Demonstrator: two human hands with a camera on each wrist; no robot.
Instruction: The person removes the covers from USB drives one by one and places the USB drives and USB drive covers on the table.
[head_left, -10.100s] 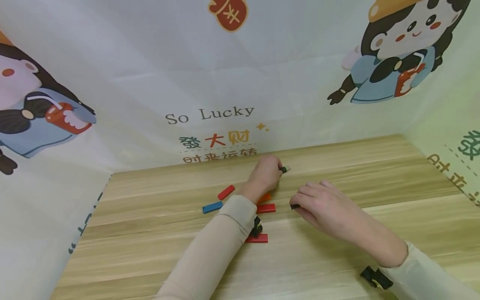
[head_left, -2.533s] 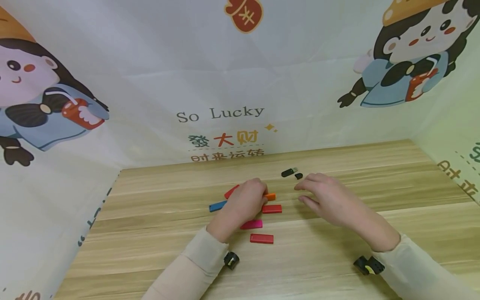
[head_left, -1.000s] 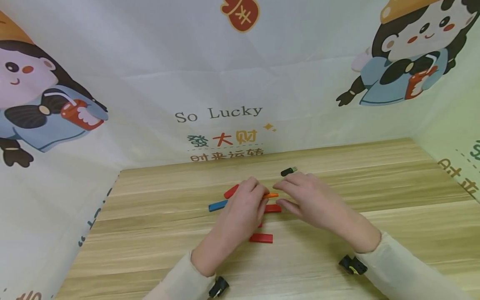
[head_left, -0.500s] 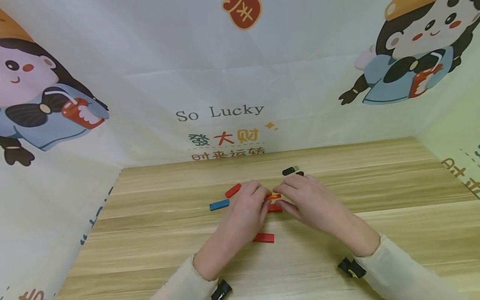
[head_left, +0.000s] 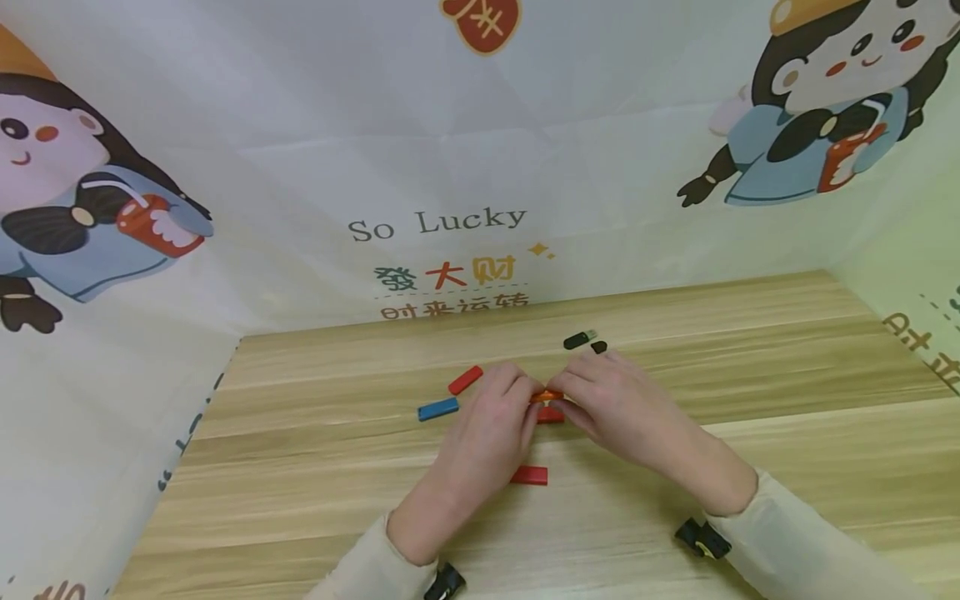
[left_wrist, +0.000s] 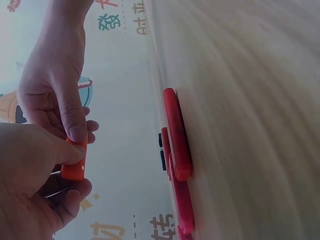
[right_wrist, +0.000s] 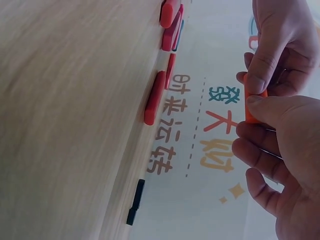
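Blue stick (head_left: 438, 408) and red stick (head_left: 465, 379) lie flat at left. L hand (head_left: 487, 433) and R hand (head_left: 622, 408) both pinch the orange stick (head_left: 547, 396), held just above the wooden table (head_left: 750, 350) w/ red stick (head_left: 529, 475) below. Risk: a hard pull could slip it from the fingertips onto the sticks beneath. Black stick (head_left: 577, 340) sits behind. Backdrop reads "So Lucky" (head_left: 437, 224).

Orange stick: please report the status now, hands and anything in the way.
Both hands pinch orange stick above table. Left hand, right hand. Nothing blocks.
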